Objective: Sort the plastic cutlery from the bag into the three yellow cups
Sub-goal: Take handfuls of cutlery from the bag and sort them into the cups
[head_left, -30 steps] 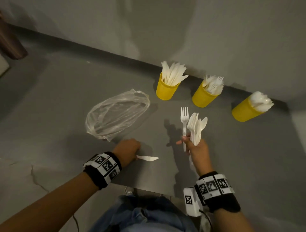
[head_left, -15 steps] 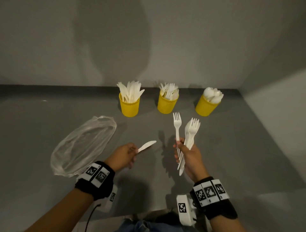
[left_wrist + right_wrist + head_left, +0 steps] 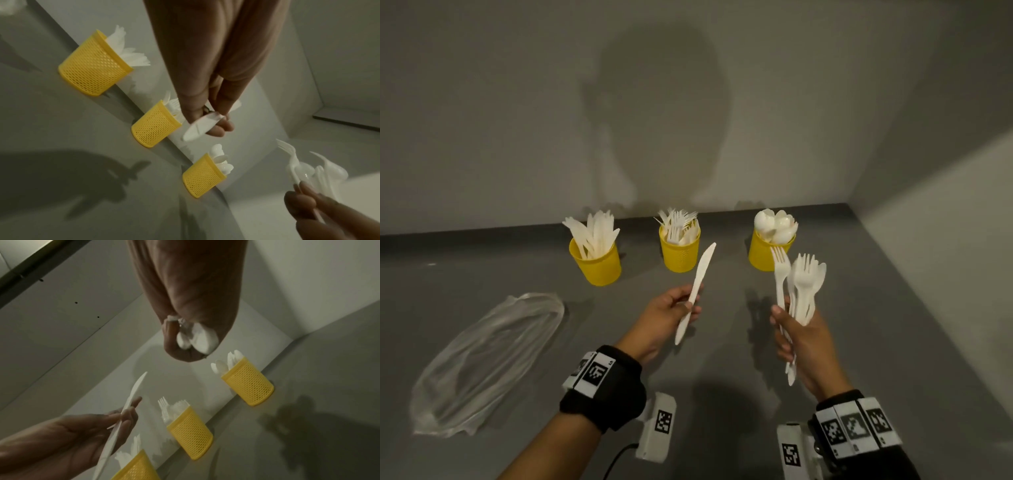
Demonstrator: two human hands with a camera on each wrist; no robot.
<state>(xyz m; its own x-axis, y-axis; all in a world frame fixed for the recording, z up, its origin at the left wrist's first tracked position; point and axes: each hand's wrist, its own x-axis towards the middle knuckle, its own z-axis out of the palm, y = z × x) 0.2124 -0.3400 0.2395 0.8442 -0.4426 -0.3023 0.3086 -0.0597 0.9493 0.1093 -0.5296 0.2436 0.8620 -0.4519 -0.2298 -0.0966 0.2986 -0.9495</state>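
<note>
While the emptied plastic bag (image 3: 486,356) is lying flat at the left, the left hand (image 3: 666,317) is now holding up the knife (image 3: 697,291) it lifted off the tabletop (image 3: 893,342), grip pinching its handle, likely bound for the knife cup (image 3: 595,262). Right hand (image 3: 803,337) is staying raised, fingers (image 3: 779,313) clamped around a bundle of forks and spoons (image 3: 799,289) awaiting sorting.
</note>
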